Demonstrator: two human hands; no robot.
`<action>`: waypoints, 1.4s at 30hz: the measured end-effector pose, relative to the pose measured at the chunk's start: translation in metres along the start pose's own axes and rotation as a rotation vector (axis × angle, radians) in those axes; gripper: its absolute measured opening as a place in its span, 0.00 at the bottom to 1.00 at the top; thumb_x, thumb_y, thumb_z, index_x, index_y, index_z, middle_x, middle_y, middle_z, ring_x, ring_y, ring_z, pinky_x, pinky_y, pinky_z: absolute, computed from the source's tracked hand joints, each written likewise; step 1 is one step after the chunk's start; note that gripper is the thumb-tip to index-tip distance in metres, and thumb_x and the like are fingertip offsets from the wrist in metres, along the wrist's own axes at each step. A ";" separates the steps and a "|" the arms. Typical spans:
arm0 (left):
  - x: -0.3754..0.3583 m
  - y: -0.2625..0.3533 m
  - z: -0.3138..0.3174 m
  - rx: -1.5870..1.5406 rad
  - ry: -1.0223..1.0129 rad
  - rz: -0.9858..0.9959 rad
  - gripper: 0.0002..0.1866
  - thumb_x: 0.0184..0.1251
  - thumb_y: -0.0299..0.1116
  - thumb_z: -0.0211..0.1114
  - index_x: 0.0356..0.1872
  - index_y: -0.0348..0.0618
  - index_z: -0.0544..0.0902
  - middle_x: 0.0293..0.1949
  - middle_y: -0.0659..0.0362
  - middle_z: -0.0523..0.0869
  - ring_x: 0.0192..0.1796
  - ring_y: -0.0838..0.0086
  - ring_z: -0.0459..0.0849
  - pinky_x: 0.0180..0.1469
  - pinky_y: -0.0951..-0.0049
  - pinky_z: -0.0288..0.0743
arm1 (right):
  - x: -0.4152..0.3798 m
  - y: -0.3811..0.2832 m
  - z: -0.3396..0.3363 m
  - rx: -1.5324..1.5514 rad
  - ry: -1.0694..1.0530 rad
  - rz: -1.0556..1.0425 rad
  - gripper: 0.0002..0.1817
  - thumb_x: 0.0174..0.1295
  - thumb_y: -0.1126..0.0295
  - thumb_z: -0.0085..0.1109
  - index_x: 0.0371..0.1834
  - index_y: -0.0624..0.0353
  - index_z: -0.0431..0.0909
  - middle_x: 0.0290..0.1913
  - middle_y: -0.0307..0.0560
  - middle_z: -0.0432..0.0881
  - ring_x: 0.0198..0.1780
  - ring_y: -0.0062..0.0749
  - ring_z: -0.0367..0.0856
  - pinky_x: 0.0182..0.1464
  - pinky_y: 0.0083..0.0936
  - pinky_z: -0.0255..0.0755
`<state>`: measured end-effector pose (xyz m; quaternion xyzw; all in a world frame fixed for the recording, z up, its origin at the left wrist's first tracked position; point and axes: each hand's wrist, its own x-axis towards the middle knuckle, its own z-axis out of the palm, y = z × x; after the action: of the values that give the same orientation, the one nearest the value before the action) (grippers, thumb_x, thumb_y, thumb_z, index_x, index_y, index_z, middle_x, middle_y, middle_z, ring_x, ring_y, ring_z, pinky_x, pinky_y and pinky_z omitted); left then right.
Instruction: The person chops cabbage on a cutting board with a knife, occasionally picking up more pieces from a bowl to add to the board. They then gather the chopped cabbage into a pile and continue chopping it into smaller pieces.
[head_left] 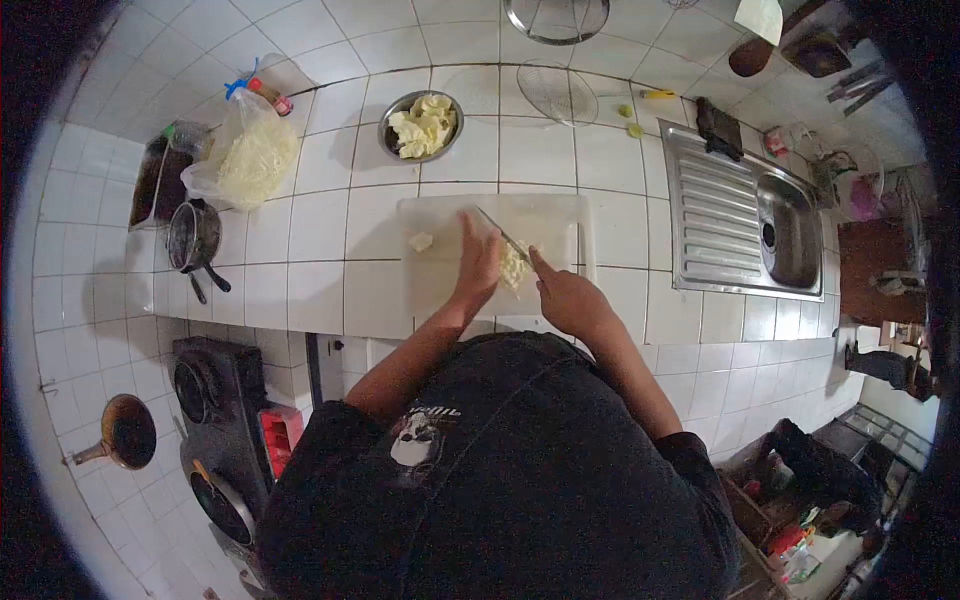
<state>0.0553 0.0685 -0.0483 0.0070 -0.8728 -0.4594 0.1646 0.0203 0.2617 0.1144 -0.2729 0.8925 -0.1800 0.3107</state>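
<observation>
My right hand [572,300] is closed around the handle of a kitchen knife [508,232], its blade pointing up and left across the white cutting board [430,285]. Close to the blade's left side is my left hand [480,262], fingers stretched upward and apart. Finely chopped pale yellow pieces [514,270], like cabbage, lie between the hands, under and beside the blade. A single pale chunk [421,242] rests near the board's left edge. Beyond the board, a metal bowl [459,135] holds pale leafy pieces [424,127] that look like cabbage.
On the white tiled counter, a plastic bag of pale shreds [258,160] and a small pan [192,236] stand left. A wire strainer [558,92] leans on the back wall near green lime-like pieces [634,130]. Right is a steel sink [795,225]; lower left, a stove [225,385].
</observation>
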 end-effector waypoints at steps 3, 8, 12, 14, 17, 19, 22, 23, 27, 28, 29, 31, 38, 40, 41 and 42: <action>0.049 0.021 -0.027 0.121 0.151 -0.010 0.38 0.77 0.44 0.54 0.76 0.27 0.52 0.76 0.29 0.49 0.79 0.37 0.47 0.80 0.51 0.42 | -0.001 -0.002 0.007 -0.026 -0.011 -0.058 0.34 0.69 0.69 0.45 0.79 0.60 0.51 0.37 0.68 0.84 0.42 0.62 0.84 0.47 0.53 0.76; 0.097 0.011 -0.038 0.239 -0.260 0.341 0.36 0.72 0.45 0.59 0.73 0.30 0.61 0.73 0.39 0.64 0.78 0.47 0.57 0.79 0.53 0.48 | 0.008 -0.006 0.015 -0.099 -0.056 -0.094 0.38 0.64 0.75 0.47 0.80 0.59 0.49 0.33 0.66 0.84 0.39 0.59 0.86 0.44 0.52 0.79; 0.106 0.007 -0.032 0.277 -0.496 0.434 0.37 0.71 0.44 0.58 0.75 0.32 0.59 0.76 0.45 0.62 0.80 0.53 0.54 0.81 0.55 0.46 | 0.012 0.004 0.036 -0.099 -0.046 -0.078 0.35 0.69 0.71 0.44 0.80 0.52 0.50 0.33 0.65 0.83 0.36 0.61 0.85 0.41 0.53 0.78; 0.102 -0.005 -0.026 0.359 -0.506 0.451 0.38 0.69 0.45 0.59 0.74 0.33 0.60 0.75 0.45 0.63 0.79 0.53 0.56 0.80 0.55 0.49 | 0.017 0.017 0.052 -0.114 -0.004 -0.079 0.31 0.73 0.68 0.42 0.80 0.50 0.51 0.32 0.66 0.83 0.33 0.63 0.83 0.39 0.54 0.76; 0.095 -0.005 -0.023 0.482 -0.437 0.519 0.35 0.73 0.50 0.53 0.72 0.32 0.65 0.73 0.43 0.66 0.78 0.54 0.59 0.79 0.57 0.51 | 0.021 0.029 0.051 -0.103 -0.041 -0.091 0.39 0.68 0.75 0.45 0.82 0.40 0.45 0.38 0.65 0.84 0.40 0.57 0.87 0.43 0.51 0.81; 0.096 -0.013 -0.020 0.496 -0.421 0.488 0.35 0.73 0.49 0.53 0.71 0.32 0.65 0.73 0.43 0.67 0.78 0.54 0.59 0.79 0.57 0.51 | 0.019 0.013 0.023 -0.190 -0.108 -0.080 0.40 0.67 0.75 0.45 0.82 0.38 0.44 0.39 0.65 0.84 0.40 0.56 0.87 0.43 0.50 0.81; 0.094 -0.003 -0.024 0.511 -0.410 0.466 0.35 0.72 0.49 0.53 0.71 0.31 0.65 0.72 0.42 0.67 0.78 0.54 0.59 0.79 0.56 0.51 | 0.023 0.023 0.038 -0.182 -0.112 -0.096 0.36 0.72 0.70 0.43 0.82 0.39 0.43 0.37 0.67 0.84 0.41 0.57 0.87 0.43 0.50 0.81; 0.095 0.006 -0.025 0.515 -0.398 0.457 0.35 0.72 0.49 0.53 0.71 0.30 0.65 0.72 0.42 0.67 0.78 0.54 0.60 0.79 0.56 0.51 | 0.025 0.030 0.042 -0.111 -0.100 -0.120 0.34 0.74 0.67 0.42 0.82 0.40 0.43 0.36 0.68 0.84 0.40 0.59 0.86 0.44 0.51 0.80; 0.098 -0.009 -0.018 0.493 -0.303 0.437 0.35 0.71 0.48 0.54 0.70 0.30 0.65 0.71 0.42 0.68 0.77 0.54 0.60 0.79 0.55 0.51 | 0.034 0.036 0.031 -0.073 -0.063 -0.151 0.31 0.77 0.61 0.39 0.81 0.43 0.45 0.36 0.69 0.84 0.40 0.63 0.86 0.46 0.54 0.79; 0.099 -0.003 -0.017 0.488 -0.302 0.434 0.35 0.71 0.47 0.54 0.70 0.30 0.65 0.71 0.42 0.69 0.77 0.54 0.61 0.79 0.54 0.51 | 0.038 0.044 0.040 -0.048 -0.070 -0.136 0.30 0.77 0.61 0.38 0.81 0.45 0.46 0.36 0.69 0.84 0.40 0.64 0.86 0.46 0.56 0.78; 0.099 0.002 -0.017 0.483 -0.304 0.433 0.35 0.71 0.47 0.54 0.70 0.30 0.65 0.71 0.42 0.69 0.77 0.54 0.61 0.79 0.54 0.51 | 0.041 0.054 0.048 -0.020 -0.076 -0.119 0.30 0.77 0.60 0.38 0.80 0.47 0.46 0.36 0.69 0.84 0.41 0.65 0.86 0.47 0.57 0.78; 0.101 -0.008 -0.012 0.488 -0.267 0.414 0.35 0.71 0.47 0.54 0.70 0.30 0.66 0.70 0.42 0.69 0.77 0.54 0.61 0.79 0.53 0.51 | 0.036 0.041 0.022 -0.027 -0.096 -0.099 0.29 0.77 0.60 0.37 0.79 0.48 0.48 0.37 0.70 0.84 0.41 0.65 0.86 0.47 0.57 0.78; 0.095 -0.007 -0.008 0.497 -0.228 0.309 0.35 0.71 0.47 0.54 0.69 0.28 0.66 0.69 0.42 0.72 0.75 0.53 0.64 0.79 0.53 0.52 | 0.046 0.051 0.003 -0.148 -0.167 -0.120 0.26 0.77 0.58 0.39 0.76 0.48 0.54 0.40 0.68 0.85 0.43 0.63 0.86 0.49 0.56 0.79; 0.093 -0.007 -0.010 0.502 -0.196 0.305 0.35 0.71 0.47 0.54 0.69 0.28 0.66 0.68 0.41 0.72 0.75 0.52 0.64 0.79 0.53 0.52 | 0.044 0.040 -0.017 -0.178 -0.186 -0.130 0.25 0.77 0.58 0.39 0.76 0.46 0.55 0.42 0.65 0.86 0.45 0.62 0.86 0.50 0.55 0.79; 0.093 -0.007 -0.011 0.508 -0.163 0.301 0.35 0.71 0.47 0.54 0.69 0.28 0.66 0.68 0.41 0.72 0.75 0.52 0.65 0.79 0.53 0.52 | 0.049 0.049 -0.012 -0.179 -0.183 -0.131 0.25 0.77 0.58 0.39 0.76 0.46 0.55 0.42 0.65 0.86 0.45 0.62 0.86 0.50 0.55 0.79; 0.093 -0.001 -0.011 0.509 -0.163 0.305 0.35 0.71 0.47 0.54 0.69 0.28 0.66 0.68 0.41 0.72 0.75 0.52 0.65 0.79 0.53 0.52 | 0.056 0.064 0.000 -0.172 -0.198 -0.151 0.25 0.78 0.57 0.38 0.76 0.46 0.55 0.43 0.66 0.86 0.45 0.62 0.86 0.50 0.55 0.79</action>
<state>-0.0296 0.0433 -0.0173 -0.1199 -0.9611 -0.1949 0.1543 -0.0405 0.2787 0.0573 -0.3811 0.8466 -0.0979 0.3585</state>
